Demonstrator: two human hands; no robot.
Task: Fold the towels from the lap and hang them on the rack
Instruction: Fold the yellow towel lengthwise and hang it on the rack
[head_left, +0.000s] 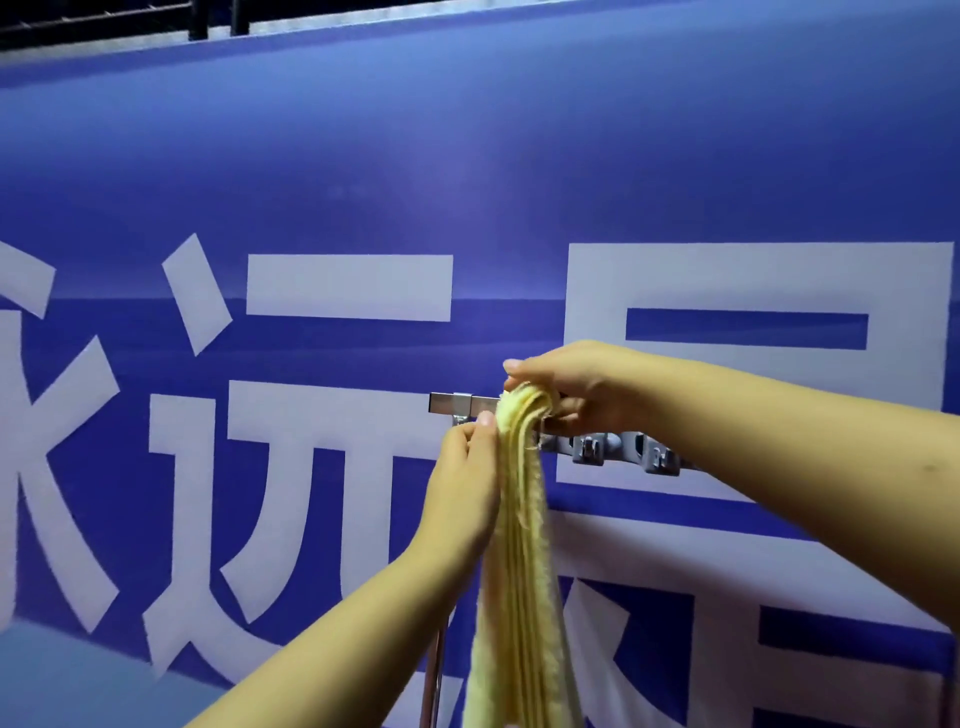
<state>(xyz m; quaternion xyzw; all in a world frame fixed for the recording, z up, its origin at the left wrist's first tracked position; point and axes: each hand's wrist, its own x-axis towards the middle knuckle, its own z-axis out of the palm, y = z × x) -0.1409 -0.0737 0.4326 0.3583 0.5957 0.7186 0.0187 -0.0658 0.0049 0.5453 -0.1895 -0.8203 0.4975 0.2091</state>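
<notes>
A folded yellow towel (519, 545) hangs in long pleats over a metal rack bar (457, 404) and drops out of the frame's bottom edge. My right hand (576, 387) grips the towel's top fold where it crosses the bar, fingers curled round it. My left hand (467, 483) lies against the towel's left side just below the bar, thumb up near the fold and fingers curled at the fabric. A grey hinged bracket (623, 449) of the rack shows to the right of the towel.
A large blue banner (363, 182) with big white characters fills the background right behind the rack. A metal upright post (434, 675) of the rack stands below my left forearm. Dark railing runs along the top edge.
</notes>
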